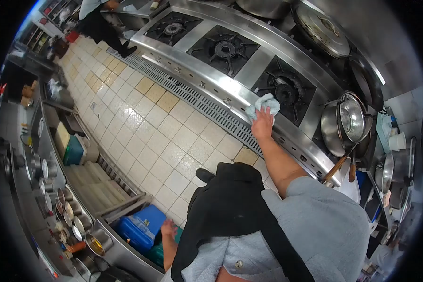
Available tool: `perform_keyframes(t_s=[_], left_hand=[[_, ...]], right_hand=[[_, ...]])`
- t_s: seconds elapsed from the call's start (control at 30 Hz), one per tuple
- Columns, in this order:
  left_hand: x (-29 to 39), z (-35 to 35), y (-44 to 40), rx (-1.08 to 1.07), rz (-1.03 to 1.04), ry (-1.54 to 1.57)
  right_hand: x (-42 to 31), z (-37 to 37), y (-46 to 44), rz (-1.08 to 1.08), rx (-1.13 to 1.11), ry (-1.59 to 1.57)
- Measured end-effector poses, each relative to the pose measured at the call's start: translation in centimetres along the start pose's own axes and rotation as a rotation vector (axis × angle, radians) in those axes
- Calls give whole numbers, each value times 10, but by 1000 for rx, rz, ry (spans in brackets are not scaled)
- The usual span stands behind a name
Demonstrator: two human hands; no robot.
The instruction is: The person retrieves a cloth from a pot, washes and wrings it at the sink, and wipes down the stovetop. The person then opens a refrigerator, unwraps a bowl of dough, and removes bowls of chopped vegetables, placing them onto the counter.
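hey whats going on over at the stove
The person's right hand holds a pale cloth at the front edge of a steel gas range, beside the nearest burner. The left hand is low by a blue bin, apparently holding nothing. Another person stands near the range's far end.

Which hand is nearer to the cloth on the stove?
The person's right hand: it is right on the cloth, at the front edge of the stove. The left hand is well away from it, hanging near the blue bin.
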State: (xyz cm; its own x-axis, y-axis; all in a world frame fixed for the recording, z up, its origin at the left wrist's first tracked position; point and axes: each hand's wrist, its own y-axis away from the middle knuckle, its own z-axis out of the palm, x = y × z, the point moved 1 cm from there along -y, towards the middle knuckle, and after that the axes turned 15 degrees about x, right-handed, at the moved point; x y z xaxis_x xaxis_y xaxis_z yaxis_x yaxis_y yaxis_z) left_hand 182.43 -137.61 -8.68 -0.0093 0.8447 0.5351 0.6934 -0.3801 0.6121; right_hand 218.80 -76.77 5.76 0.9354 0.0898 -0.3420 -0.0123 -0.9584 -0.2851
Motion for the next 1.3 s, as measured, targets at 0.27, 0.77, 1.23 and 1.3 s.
perform_keyframes(t_s=[0.27, 0.77, 1.23, 1.3], left_hand=[[307, -25, -120, 134, -38, 194], [425, 64, -168, -187, 107, -199], [517, 42, -235, -28, -125, 82], [491, 42, -263, -191, -243, 57]], right_hand=[[-21, 5, -54, -437, -164, 12], [-8, 52, -218, -273, -29, -65], [41, 40, -328, 13, 570, -97], [55, 62, -318, 91, 347, 73]])
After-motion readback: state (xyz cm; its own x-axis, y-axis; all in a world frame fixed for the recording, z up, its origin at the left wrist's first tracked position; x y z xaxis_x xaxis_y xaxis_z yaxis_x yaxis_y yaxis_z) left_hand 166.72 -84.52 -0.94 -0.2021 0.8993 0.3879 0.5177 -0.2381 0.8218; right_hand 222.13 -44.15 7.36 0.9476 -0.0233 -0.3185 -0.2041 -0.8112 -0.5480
